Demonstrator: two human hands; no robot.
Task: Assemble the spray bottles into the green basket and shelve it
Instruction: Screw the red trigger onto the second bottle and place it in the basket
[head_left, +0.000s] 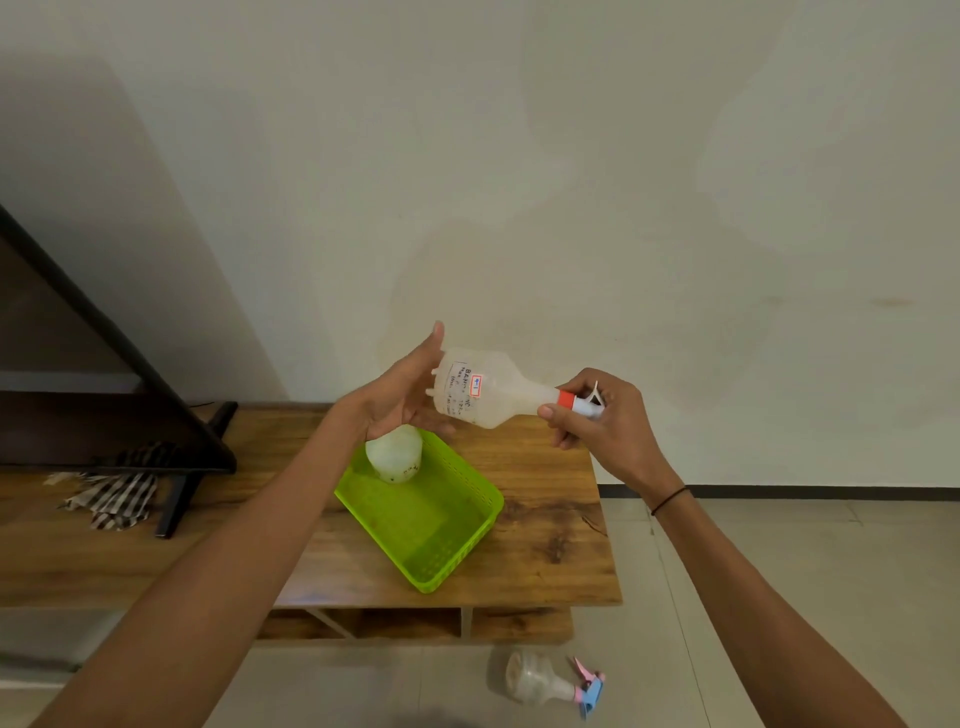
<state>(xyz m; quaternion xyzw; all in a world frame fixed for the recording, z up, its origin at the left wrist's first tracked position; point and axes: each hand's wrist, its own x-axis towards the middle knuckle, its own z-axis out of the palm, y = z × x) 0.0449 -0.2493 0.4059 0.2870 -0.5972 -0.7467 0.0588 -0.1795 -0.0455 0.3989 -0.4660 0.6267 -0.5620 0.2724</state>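
Note:
A translucent white spray bottle with a red collar lies sideways in the air above the table. My left hand cups its base with the fingers spread. My right hand is closed around the red collar and white trigger head. Below, a green basket sits on the wooden table and holds one white bottle at its far corner, partly hidden by my left wrist. A third spray bottle with a pink and blue trigger lies on the floor in front of the table.
The low wooden table has open shelf compartments under its top. A dark slanted shelf frame stands at the left, with a striped cloth at its foot. Tiled floor lies to the right.

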